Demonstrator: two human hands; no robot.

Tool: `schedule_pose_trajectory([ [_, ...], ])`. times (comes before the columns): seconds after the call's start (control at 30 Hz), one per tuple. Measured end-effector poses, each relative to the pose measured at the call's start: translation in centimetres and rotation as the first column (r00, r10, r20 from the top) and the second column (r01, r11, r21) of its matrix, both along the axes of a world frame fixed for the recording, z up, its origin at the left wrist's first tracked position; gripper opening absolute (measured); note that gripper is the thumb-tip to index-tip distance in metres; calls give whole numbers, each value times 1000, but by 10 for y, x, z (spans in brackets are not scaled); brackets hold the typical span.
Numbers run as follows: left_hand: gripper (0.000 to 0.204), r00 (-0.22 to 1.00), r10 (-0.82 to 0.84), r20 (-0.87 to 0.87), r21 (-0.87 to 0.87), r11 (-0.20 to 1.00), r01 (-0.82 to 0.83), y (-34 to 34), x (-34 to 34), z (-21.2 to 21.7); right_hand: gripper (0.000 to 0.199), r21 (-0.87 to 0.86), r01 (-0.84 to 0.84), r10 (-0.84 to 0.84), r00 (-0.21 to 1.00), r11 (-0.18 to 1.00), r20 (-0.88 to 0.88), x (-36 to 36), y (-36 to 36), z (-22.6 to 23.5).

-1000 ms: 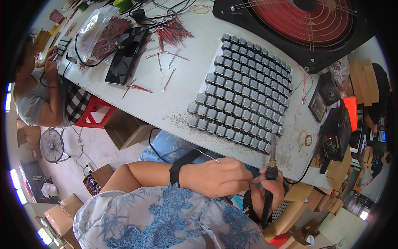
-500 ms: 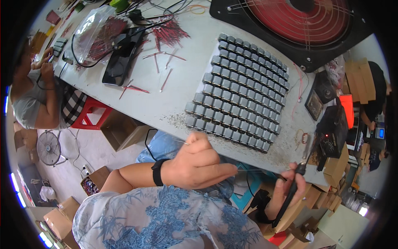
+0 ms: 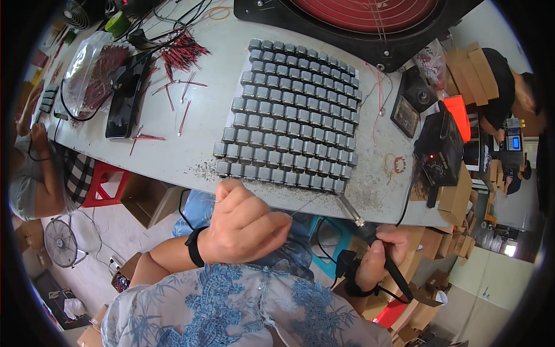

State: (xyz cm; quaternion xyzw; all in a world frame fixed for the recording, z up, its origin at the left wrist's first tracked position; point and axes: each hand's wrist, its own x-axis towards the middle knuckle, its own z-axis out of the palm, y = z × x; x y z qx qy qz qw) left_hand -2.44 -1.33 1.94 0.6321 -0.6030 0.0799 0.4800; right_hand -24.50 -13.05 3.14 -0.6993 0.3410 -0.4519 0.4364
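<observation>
My left hand (image 3: pixel 245 225) is closed in front of the table's near edge. It pinches a thin solder wire (image 3: pixel 307 205), which slants up to the right from my fingers. My right hand (image 3: pixel 381 254) grips a soldering iron (image 3: pixel 354 211) by its dark handle, the metal tip pointing up-left. That tip is at the near right corner of a block of small grey metal-cased components (image 3: pixel 289 113), set in close rows on a pale sheet. Whether tip and wire touch a component I cannot tell.
A black soldering station (image 3: pixel 442 156) stands at the right, beside a dark tray (image 3: pixel 404 115). A red fan (image 3: pixel 370 14) lies at the back. Red-and-black leads (image 3: pixel 182 52), a plastic bag (image 3: pixel 87 69) and a black glossy slab (image 3: pixel 122 110) lie left. Another person (image 3: pixel 37 173) works at far left.
My right hand has brought the soldering iron from upright, by the table edge, to tilted left at the component block. The view has shifted right; my left hand still pinches the wire.
</observation>
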Motion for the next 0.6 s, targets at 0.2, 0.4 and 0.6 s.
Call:
schedule_pose_trajectory([
  [0.2, 24, 1000, -12, 19, 34, 999, 12, -2, -1, 1, 21, -129, -59, 57, 998, 990, -23, 9, 1, -2],
  [0.4, 25, 999, -18, 39, 72, 997, 15, -2, 0, 1, 20, -122, -56, 54, 998, 991, -25, 9, 1, -3],
  [0.6, 24, 999, -37, 33, 101, 994, 33, -3, 0, 1, 19, -98, -36, 32, 998, 995, -51, 11, 1, -1],
])
